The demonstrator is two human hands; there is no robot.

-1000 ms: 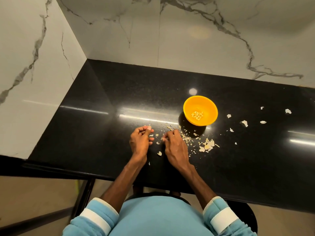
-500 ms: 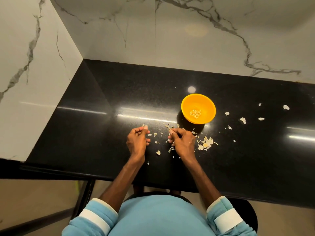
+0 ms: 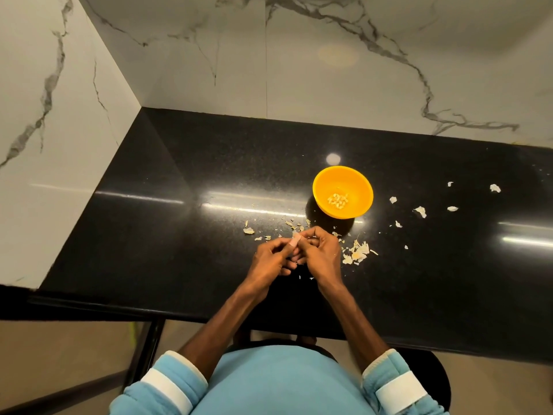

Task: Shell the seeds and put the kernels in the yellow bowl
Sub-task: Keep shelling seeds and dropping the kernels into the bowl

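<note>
Pinching together near the black counter's [image 3: 179,235] front edge: my left hand [image 3: 270,260] and right hand [image 3: 324,256], fingers curled round what is probably a seed, hidden between them. Yellow bowl [image 3: 324,181] just beyond, holding kernels [image 3: 338,200]. Shell scraps [image 3: 357,253] scattered rightward.

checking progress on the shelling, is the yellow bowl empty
No, a small heap of pale kernels lies at the bottom of the yellow bowl.
</note>
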